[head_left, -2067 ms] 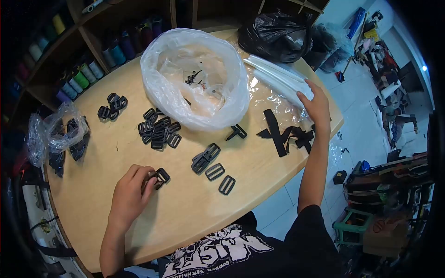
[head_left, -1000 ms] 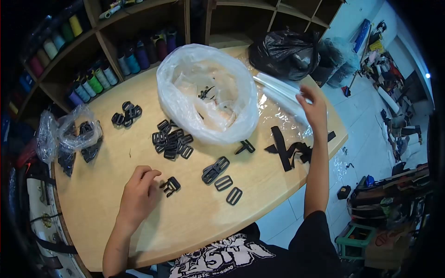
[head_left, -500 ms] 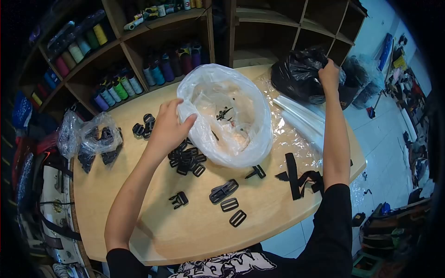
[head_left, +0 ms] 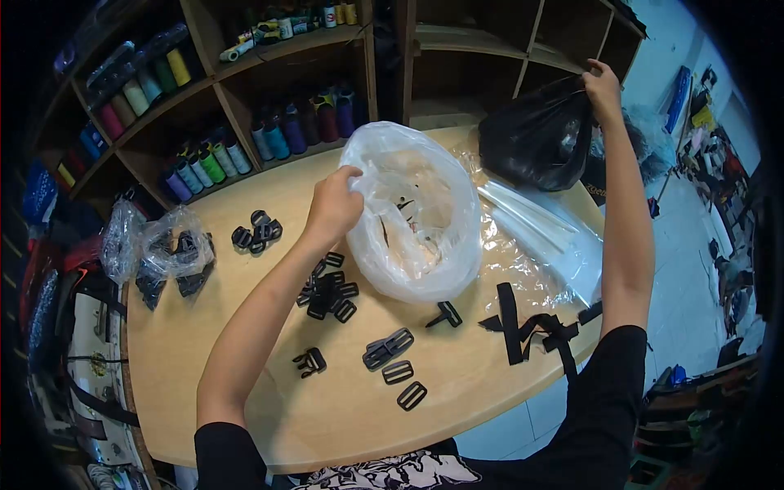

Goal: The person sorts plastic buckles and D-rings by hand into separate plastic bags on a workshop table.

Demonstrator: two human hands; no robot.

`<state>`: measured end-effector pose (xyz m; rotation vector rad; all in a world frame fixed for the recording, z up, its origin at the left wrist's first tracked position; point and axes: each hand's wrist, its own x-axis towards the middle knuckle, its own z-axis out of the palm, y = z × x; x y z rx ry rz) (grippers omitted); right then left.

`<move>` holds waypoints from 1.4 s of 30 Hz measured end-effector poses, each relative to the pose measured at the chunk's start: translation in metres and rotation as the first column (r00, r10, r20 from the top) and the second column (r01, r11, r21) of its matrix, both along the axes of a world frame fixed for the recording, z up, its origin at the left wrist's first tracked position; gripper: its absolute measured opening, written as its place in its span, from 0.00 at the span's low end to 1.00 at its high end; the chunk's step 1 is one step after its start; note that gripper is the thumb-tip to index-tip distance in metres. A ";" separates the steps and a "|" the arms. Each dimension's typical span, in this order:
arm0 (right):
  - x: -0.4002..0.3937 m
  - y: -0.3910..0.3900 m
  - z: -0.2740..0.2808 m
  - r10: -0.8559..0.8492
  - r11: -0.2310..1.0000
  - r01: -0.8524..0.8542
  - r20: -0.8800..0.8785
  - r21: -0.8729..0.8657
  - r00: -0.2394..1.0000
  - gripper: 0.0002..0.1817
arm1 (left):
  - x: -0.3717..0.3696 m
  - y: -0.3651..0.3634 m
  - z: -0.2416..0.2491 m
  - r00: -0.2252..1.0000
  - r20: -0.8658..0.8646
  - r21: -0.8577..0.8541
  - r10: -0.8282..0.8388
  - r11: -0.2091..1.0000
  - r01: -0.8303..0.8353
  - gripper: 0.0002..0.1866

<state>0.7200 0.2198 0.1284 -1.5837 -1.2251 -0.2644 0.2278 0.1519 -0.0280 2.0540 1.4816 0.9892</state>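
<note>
My left hand (head_left: 336, 202) is closed on the rim of a white plastic bag (head_left: 457, 237), which stands open on the table with a few small dark bits inside. At the back right, my right hand (head_left: 603, 88) pinches the top of a black plastic bag (head_left: 531, 139) and pulls it taut. Below my left forearm lies a pile of black buckles (head_left: 328, 294). Closer to me are a single side-release buckle (head_left: 310, 361), black strap sliders (head_left: 398, 372) and a longer buckle piece (head_left: 387, 349). Black webbing strips (head_left: 510, 322) lie at the right.
Clear plastic sheeting (head_left: 539, 237) covers the table's right side. Clear bags with black parts (head_left: 175, 249) lie at the left, near another small group of buckles (head_left: 256, 232). Shelves of thread spools (head_left: 298, 126) stand behind the wooden table (head_left: 245, 327).
My right hand has risen with the black bag's top, stretching the bag upward. My left hand has moved right, drawing the white bag's rim inward and narrowing its mouth.
</note>
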 end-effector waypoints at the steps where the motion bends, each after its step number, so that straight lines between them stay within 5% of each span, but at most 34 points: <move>1: 0.008 0.004 0.000 0.077 0.993 -0.073 -0.046 0.093 0.996 0.23 | 0.002 0.004 0.006 1.000 0.018 0.038 -0.018 0.999 0.017 0.21; 6: 0.028 0.014 0.031 0.126 0.967 -0.102 -0.094 0.233 0.988 0.23 | 0.011 0.034 0.038 0.978 0.206 0.071 -0.020 0.997 0.006 0.17; 8: 0.016 -0.008 0.049 0.240 0.883 -0.218 -0.001 0.415 0.971 0.21 | 0.015 0.039 0.046 0.958 0.287 0.017 -0.006 1.000 0.001 0.16; 10: 0.040 -0.021 0.073 0.213 0.910 -0.183 -0.040 0.372 0.976 0.20 | 0.013 0.033 0.044 0.979 0.201 -0.092 -0.022 0.995 0.042 0.17; 12: 0.045 -0.038 0.090 0.191 0.928 -0.155 -0.077 0.338 0.979 0.19 | 0.013 0.024 0.032 0.973 -0.221 0.071 0.060 0.996 -0.046 0.24; 13: 0.030 -0.055 0.094 0.251 0.904 -0.202 -0.085 0.377 0.964 0.19 | 0.011 0.018 0.034 0.991 -0.135 -0.007 -0.018 1.000 0.018 0.43; 14: 0.021 -0.075 0.099 0.311 0.874 -0.248 -0.089 0.417 0.946 0.19 | 0.015 0.011 0.033 0.991 -0.135 -0.002 -0.025 1.000 0.025 0.43; 16: 0.015 -0.115 0.104 0.133 0.947 -0.099 -0.094 0.305 0.987 0.19 | 0.031 -0.012 0.028 0.986 -0.167 -0.034 -0.018 0.999 0.012 0.58; 18: -0.001 -0.137 0.107 0.292 0.901 -0.241 -0.091 0.361 0.952 0.19 | 0.053 -0.045 0.028 0.968 -0.232 -0.036 -0.099 0.995 0.093 0.63; 19: 0.006 -0.144 0.113 0.234 0.932 -0.212 -0.043 0.294 0.971 0.19 | 0.062 -0.057 0.031 0.936 -0.304 -0.040 -0.179 0.984 0.175 0.67; 22: -0.007 -0.177 0.109 0.275 0.931 -0.224 -0.150 0.289 0.950 0.19 | 0.078 -0.075 0.027 0.949 -0.160 -0.101 -0.271 0.961 0.257 0.68; 26: -0.041 -0.224 0.091 0.265 0.941 -0.219 -0.155 0.258 0.952 0.20 | 0.080 -0.065 0.007 0.862 -0.336 0.004 -0.379 0.915 0.404 0.65; 28: -0.041 -0.242 0.080 0.298 0.929 -0.245 -0.167 0.277 0.940 0.21 | 0.086 -0.049 -0.013 0.771 -0.531 -0.062 -0.351 0.924 0.378 0.48; 34: -0.061 -0.304 0.062 0.394 0.914 -0.335 -0.307 0.229 0.866 0.26 | 0.078 -0.031 -0.032 0.848 -0.203 -0.124 -0.489 0.872 0.474 0.23; 38: -0.065 -0.331 0.051 0.432 0.898 -0.377 -0.292 0.227 0.853 0.28 | 0.063 -0.038 -0.024 0.853 -0.259 -0.040 -0.453 0.887 0.459 0.25; 40: -0.062 -0.343 0.045 0.477 0.876 -0.431 -0.273 0.215 0.835 0.29 | 0.052 -0.055 -0.008 0.884 -0.337 0.263 -0.324 0.869 0.419 0.27; 42: -0.058 -0.352 0.041 0.558 0.829 -0.528 -0.225 0.182 0.799 0.30 | 0.037 -0.058 0.016 0.866 -0.381 0.224 -0.325 0.876 0.427 0.33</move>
